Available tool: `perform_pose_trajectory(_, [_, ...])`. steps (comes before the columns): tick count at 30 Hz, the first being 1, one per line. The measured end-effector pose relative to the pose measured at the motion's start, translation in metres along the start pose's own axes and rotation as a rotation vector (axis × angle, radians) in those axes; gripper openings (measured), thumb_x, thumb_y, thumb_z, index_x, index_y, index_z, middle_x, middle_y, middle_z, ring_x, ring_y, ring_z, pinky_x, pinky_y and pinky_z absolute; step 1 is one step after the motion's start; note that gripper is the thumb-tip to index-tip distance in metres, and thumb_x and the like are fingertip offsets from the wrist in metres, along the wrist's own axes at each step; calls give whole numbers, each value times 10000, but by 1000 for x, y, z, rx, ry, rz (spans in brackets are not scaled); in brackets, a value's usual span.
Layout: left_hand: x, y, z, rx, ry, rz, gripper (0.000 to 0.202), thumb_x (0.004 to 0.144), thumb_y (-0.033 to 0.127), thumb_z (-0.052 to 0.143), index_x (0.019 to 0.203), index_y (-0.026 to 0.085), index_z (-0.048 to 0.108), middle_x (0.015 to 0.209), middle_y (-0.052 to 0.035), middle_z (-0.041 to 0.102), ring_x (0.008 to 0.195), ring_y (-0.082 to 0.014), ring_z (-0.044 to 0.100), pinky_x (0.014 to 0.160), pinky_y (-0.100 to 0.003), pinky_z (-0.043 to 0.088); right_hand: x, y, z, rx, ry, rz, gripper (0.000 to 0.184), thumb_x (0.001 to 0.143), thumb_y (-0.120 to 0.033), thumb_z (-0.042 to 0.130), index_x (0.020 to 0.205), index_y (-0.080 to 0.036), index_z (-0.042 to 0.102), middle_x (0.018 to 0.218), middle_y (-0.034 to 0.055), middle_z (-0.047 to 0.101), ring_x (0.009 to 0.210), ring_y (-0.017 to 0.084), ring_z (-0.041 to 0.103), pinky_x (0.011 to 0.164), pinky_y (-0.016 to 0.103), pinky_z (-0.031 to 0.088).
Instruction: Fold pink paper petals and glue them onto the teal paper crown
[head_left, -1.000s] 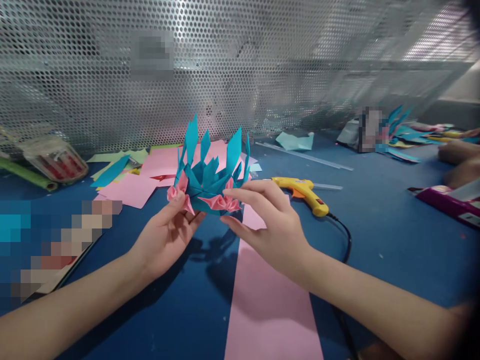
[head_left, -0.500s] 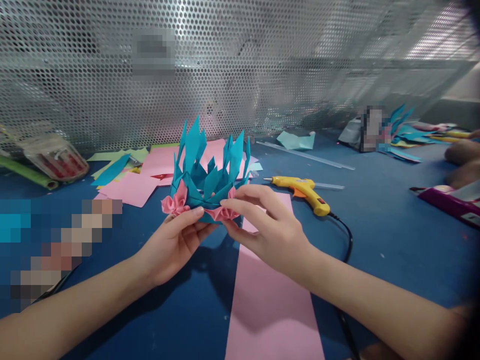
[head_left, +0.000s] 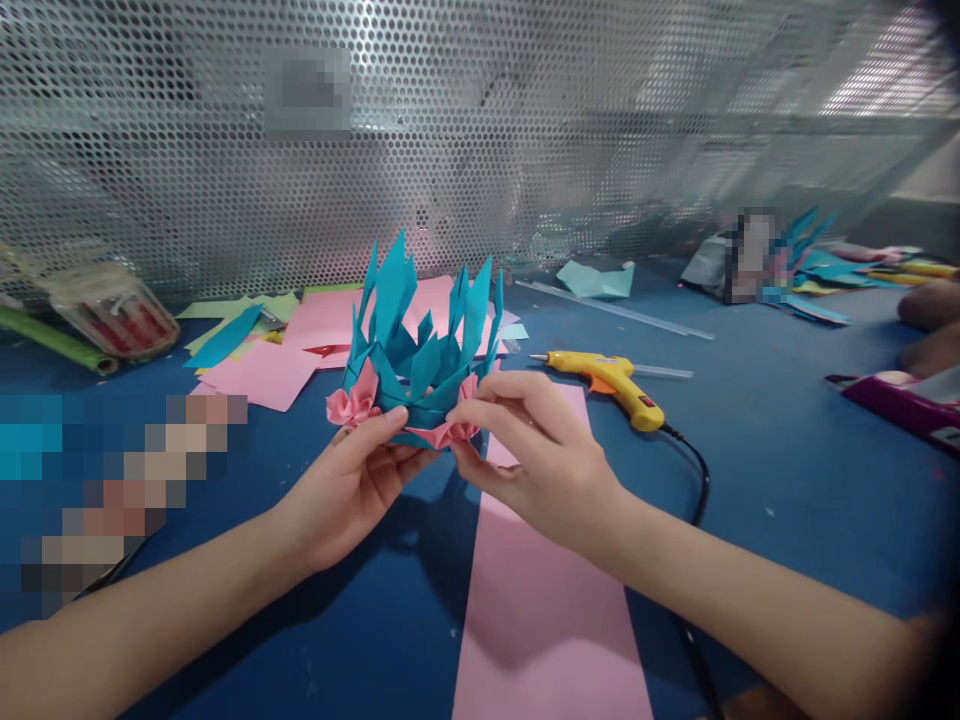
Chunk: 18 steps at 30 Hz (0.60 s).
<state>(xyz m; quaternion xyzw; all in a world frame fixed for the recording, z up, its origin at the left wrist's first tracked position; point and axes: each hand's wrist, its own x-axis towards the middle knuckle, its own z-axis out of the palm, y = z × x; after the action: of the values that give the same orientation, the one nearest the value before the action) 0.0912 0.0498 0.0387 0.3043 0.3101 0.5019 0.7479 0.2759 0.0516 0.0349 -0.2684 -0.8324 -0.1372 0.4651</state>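
Above the desk (head_left: 795, 480), a blue paper crown (head_left: 426, 368) is held in both hands: its front is gripped by the left hand (head_left: 352, 495), a pink flower (head_left: 459, 430) on it is pinched by the right hand (head_left: 551, 458), near a yellow glue gun (head_left: 615, 376).

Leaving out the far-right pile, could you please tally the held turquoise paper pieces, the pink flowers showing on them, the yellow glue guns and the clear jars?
Held turquoise paper piece: 1
Pink flowers: 2
Yellow glue gun: 1
Clear jar: 1
Total: 5

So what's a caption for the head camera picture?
Left hand holds spiky blue paper craft, right hand touching its pink flower.
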Motion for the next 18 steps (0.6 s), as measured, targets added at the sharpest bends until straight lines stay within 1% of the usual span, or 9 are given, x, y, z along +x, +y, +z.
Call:
perform_pose_trajectory(4, [0,0,1,-13,-5,3,244,602,263,948,773,153,814,793,-6,831,692,-117,750,754,-191,640,-1,0,1,12,-24,7,158,937,-52,535,985,-187,600,967,84,609,857,159,655,792,269,604])
perform_pose_trajectory(6, [0,-1,0,-23,-5,7,223,607,254,946,751,154,809,774,-1,827,686,-114,747,753,-186,638,-2,-1,3,29,-53,36,165,956,-59,516,965,-202,597,939,69,632,841,156,656,772,256,604])
perform_pose_trajectory(9, [0,-1,-2,-39,0,10,175,645,226,923,746,152,801,776,-2,827,703,-115,752,761,-187,637,-4,-4,5,74,-111,117,191,982,-72,485,952,-227,594,890,35,654,814,152,658,720,242,598])
perform_pose_trajectory(13, [1,-2,-3,-60,-1,0,90,726,185,860,776,138,802,805,-9,831,735,-115,759,770,-183,634,-7,-5,7,149,-184,219,166,993,-125,510,1048,-259,591,863,8,652,791,155,651,670,250,582])
perform_pose_trajectory(16, [3,-1,-3,-64,-11,-11,35,775,164,811,785,131,808,794,-16,829,730,-119,759,762,-193,641,-7,-5,6,181,-218,265,135,1014,-162,482,1068,-251,568,882,18,655,797,159,650,656,259,568])
perform_pose_trajectory(18, [4,-1,-3,-66,-10,-15,41,786,167,800,761,135,807,783,-20,827,739,-123,761,762,-202,646,-5,-4,4,193,-235,266,132,1035,-181,438,1043,-237,557,901,27,661,799,157,649,650,259,558])
